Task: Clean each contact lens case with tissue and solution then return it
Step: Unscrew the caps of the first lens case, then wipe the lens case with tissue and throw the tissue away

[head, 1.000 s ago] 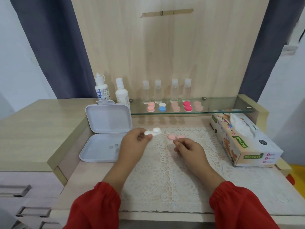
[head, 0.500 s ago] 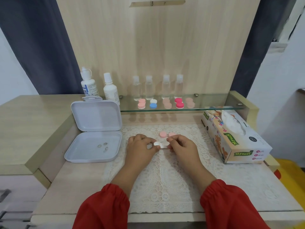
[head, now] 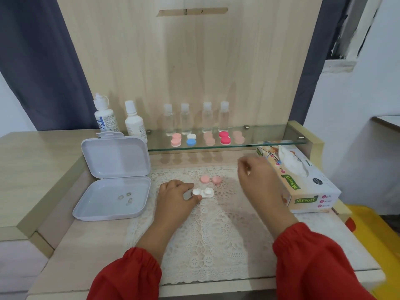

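Blurred by motion: right hand (head: 255, 180), fingers loosely curled, holding nothing visible, at nine o'clock of the tissue box (head: 307, 187). Pinching the white lens case (head: 203, 193) on the lace mat (head: 205, 245): left hand (head: 175, 194).

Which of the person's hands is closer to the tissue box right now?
The right hand. It is raised just beside the tissue box, close to the tissue poking from its top. The left hand is farther off on the lace mat, its fingers holding the white lens case.

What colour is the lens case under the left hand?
White; the lens case shows best in the head view.
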### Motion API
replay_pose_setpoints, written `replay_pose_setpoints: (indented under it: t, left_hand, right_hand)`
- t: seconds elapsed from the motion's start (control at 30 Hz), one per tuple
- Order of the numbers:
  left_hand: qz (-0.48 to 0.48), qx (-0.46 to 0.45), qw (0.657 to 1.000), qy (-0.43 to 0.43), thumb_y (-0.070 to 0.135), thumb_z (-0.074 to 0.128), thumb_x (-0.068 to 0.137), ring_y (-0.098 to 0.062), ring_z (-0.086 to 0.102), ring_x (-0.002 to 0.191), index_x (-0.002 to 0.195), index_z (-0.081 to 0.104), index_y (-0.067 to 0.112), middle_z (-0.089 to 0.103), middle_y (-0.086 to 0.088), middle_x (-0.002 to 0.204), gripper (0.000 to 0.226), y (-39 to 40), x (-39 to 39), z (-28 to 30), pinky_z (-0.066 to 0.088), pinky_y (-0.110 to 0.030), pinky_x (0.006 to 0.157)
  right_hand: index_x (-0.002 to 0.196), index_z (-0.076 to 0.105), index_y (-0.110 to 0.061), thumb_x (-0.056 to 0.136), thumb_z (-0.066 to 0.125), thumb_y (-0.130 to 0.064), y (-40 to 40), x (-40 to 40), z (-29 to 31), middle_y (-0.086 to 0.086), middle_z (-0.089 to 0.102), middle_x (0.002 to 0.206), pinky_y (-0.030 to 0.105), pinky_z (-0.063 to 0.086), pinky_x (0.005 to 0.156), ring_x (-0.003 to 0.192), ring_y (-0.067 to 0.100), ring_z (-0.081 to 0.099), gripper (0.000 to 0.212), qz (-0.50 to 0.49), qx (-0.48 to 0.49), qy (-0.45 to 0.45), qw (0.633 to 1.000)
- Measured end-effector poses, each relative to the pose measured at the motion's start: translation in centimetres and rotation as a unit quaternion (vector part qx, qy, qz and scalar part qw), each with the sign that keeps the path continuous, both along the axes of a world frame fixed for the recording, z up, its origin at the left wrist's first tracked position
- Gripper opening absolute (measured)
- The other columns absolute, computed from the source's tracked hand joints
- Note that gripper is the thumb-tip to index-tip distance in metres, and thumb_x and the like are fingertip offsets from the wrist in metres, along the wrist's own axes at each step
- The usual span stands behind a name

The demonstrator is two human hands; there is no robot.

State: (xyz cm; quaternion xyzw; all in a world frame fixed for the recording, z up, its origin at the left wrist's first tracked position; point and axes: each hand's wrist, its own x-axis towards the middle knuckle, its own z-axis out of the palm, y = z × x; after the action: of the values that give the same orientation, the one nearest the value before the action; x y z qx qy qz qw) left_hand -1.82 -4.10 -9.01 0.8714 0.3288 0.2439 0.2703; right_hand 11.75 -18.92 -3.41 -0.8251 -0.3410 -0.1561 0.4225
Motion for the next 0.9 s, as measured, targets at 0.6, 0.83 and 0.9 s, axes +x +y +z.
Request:
replay_pose_setpoints:
  t: [0.6, 0.83, 0.9]
  left_hand:
    - [0.004, -0.020, 1.000, -0.018, 0.046, 0.045, 0.096, -0.014, 0.035, 0.115, 0.115, 0.067, 0.031, 0.058, 0.006, 0.119, 0.033, -0.3, -0.1, 0.4, 0.025, -0.024, 0.094]
    - [0.006, -0.031, 0.999, -0.024, 0.045, 0.043, 0.097, -0.015, 0.035, 0.116, 0.116, 0.067, 0.030, 0.058, 0.004, 0.119, 0.034, -0.3, -0.2, 0.5, 0.027, -0.025, 0.095]
    - [0.008, -0.030, 0.999, -0.024, 0.045, 0.042, 0.097, -0.015, 0.036, 0.116, 0.116, 0.067, 0.029, 0.058, 0.004, 0.119, 0.034, -0.4, -0.2, 0.6, 0.027, -0.026, 0.095]
  right_hand:
    - [0.087, 0.064, -0.012, 0.090, 0.045, -0.015, -3.9, 10.1, 0.2, 0.010, 0.061, 0.091, 0.034, 0.044, 0.062, 0.080, 0.029, 0.057, 0.019, -0.214, -0.035, 0.080, 0.973]
    - [0.115, 0.043, -0.007, 0.104, 0.032, -0.023, -4.7, 7.3, 2.6, 0.007, 0.053, 0.093, 0.039, 0.043, 0.069, 0.082, 0.025, 0.050, 0.023, -0.215, 0.142, 0.113, 0.960]
    - [0.116, 0.043, -0.004, 0.104, 0.032, -0.023, -4.9, 6.4, 3.1, 0.004, 0.051, 0.094, 0.031, 0.037, 0.067, 0.081, 0.021, 0.049, 0.024, -0.202, 0.207, 0.076, 0.954]
